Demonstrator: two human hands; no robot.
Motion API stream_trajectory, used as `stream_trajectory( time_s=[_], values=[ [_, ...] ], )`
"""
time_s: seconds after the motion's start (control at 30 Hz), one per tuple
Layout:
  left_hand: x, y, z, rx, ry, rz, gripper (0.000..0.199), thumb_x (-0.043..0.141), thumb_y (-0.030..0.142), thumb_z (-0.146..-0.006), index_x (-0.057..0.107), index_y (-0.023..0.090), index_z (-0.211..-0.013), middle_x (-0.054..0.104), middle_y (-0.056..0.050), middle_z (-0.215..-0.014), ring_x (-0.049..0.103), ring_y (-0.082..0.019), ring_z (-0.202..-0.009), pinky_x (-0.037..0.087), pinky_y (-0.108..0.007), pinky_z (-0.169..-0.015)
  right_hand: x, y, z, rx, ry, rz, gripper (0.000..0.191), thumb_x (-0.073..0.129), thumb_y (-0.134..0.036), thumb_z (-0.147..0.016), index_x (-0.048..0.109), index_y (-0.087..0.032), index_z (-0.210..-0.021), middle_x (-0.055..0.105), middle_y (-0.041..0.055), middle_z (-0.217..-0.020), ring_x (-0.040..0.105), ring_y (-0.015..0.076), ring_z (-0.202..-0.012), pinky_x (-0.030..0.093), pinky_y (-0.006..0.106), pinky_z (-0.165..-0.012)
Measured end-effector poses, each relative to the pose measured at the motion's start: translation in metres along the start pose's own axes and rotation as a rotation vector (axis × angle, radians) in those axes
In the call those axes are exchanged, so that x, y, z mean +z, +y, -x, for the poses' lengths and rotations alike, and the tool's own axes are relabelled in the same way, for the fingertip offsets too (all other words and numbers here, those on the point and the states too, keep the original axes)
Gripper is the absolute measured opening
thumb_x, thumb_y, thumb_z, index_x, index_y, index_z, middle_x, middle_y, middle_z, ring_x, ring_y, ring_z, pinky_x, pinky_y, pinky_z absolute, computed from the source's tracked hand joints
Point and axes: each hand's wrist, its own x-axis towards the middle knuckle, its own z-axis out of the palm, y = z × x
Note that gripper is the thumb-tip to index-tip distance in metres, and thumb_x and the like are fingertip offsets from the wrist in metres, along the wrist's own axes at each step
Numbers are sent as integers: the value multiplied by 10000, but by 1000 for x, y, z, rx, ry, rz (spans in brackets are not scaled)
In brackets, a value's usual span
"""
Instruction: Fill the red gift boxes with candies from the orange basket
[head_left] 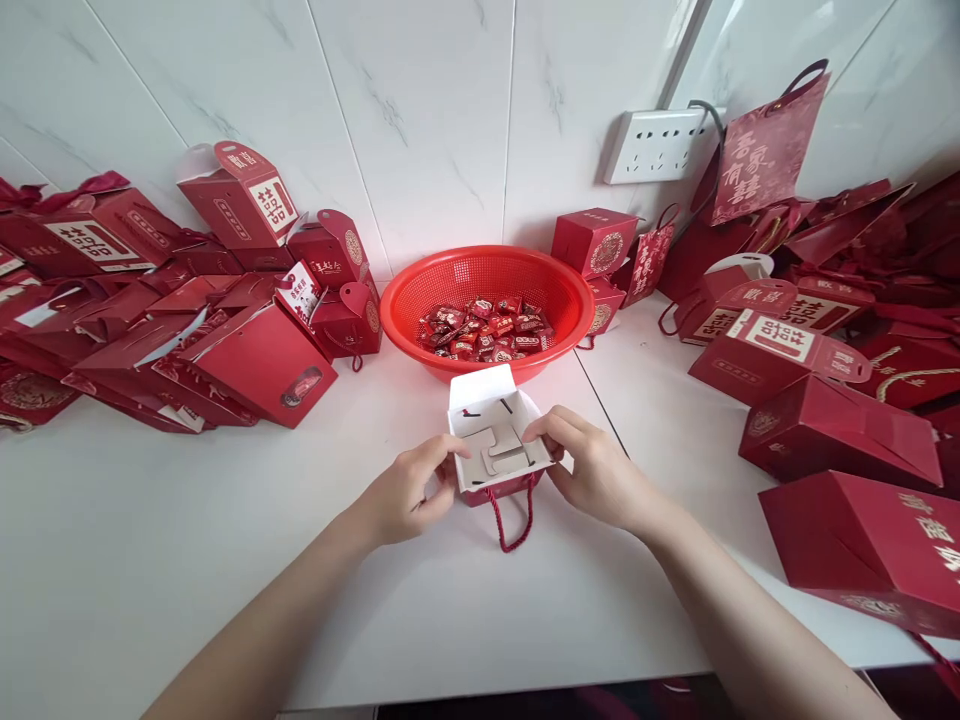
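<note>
- A small box [491, 418] is set on the white desk [165, 560], right in front of the basket and between the two hands.
- Its outside is coloured deep red, as seen on the near wall; its inside is left white – plain card, marked by short dark slot-like spots on the walls, one of them touched with red.
- The top is open, and a white flap [482, 385] is tipped up and away at the far side.
- The floor of the box is formed by overlapping card panels, crossed by a curved, stepped cut line.
- A twisted red cord handle [512, 547] is hung from the near wall, its loop laid on the desk.
- The left wall is held by the left hand [420, 490]: the grip is almost closed, with the forefinger bent over the rim and the thumb outside.
- The right wall is held likewise by the right hand [596, 470] – its grip is narrowed to the card's edge, fingertips inside, thumb outside.
- Wrapped sweets [491, 330], mostly red, are heaped in the red basket [480, 272].
- Red gift boxes are crowded on both sides, in a left pile [259, 350] and a right pile [810, 430].
</note>
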Motion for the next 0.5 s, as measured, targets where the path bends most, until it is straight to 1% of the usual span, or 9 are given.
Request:
stream_trajectory(
  time_s=[0.1,0.17,0.2,0.23,0.3,0.33,0.37,0.4,0.5],
  values=[
    [3,-11,0,99,32,82,303,498,227,-885,495,209,-1188,625,-32,-941,580,-164,-781,482,-286,-727,-2,0,1,-4,-104,-64,532,452,60,-714,497,-249,-1144,518,34,-1042,559,169,-878,497,318,-796],
    [3,-20,-2,197,64,88,414,551,423,-901,542,200,-1250,618,-61,-981,571,-186,-800,483,-313,-736,-2,-1,0,9,-143,-41,573,440,56,-708,478,-254,-1188,520,45,-1105,565,179,-890,497,338,-804],
    [3,-25,-4,222,101,86,496,526,527,-913,571,195,-1278,606,-62,-946,559,-188,-786,481,-321,-733,-3,-1,0,9,-156,-18,579,431,50,-717,475,-256,-1207,522,49,-1125,568,184,-887,495,349,-800],
    [2,-29,-7,221,167,87,562,455,604,-935,607,191,-1284,584,-57,-896,546,-186,-767,479,-326,-729,-2,-2,-1,-2,-168,1,571,423,38,-741,478,-260,-1225,527,52,-1139,570,189,-889,493,359,-802],
    [2,-34,-13,154,366,103,645,265,618,-994,696,189,-1208,540,-58,-860,544,-182,-779,483,-336,-759,0,-5,-1,-36,-174,-4,489,400,-16,-846,501,-272,-1251,546,54,-1158,579,199,-921,484,380,-833],
    [3,-33,-16,113,465,111,649,227,578,-1015,734,191,-1137,543,-71,-912,564,-190,-847,486,-344,-813,3,-7,-1,-39,-153,-28,424,376,-64,-913,524,-278,-1247,560,51,-1142,583,199,-933,480,384,-850],
    [3,-31,-18,89,532,115,612,255,541,-1025,758,194,-1057,555,-88,-1013,580,-206,-959,480,-355,-890,6,-9,-1,-27,-107,-54,360,348,-125,-973,558,-278,-1222,573,47,-1091,587,195,-917,480,379,-850],
    [4,-28,-19,91,549,111,541,333,520,-1018,763,193,-986,556,-101,-1145,568,-229,-1093,454,-370,-978,10,-12,-1,0,-42,-75,319,330,-193,-1016,601,-270,-1167,576,43,-1014,587,187,-874,484,366,-826],
    [7,-16,-17,190,406,106,386,511,527,-948,678,182,-905,456,-121,-1467,414,-308,-1375,329,-447,-1144,20,-17,0,51,163,-79,303,415,-362,-1028,674,-227,-947,524,39,-853,560,170,-746,495,325,-712]
  ],
)
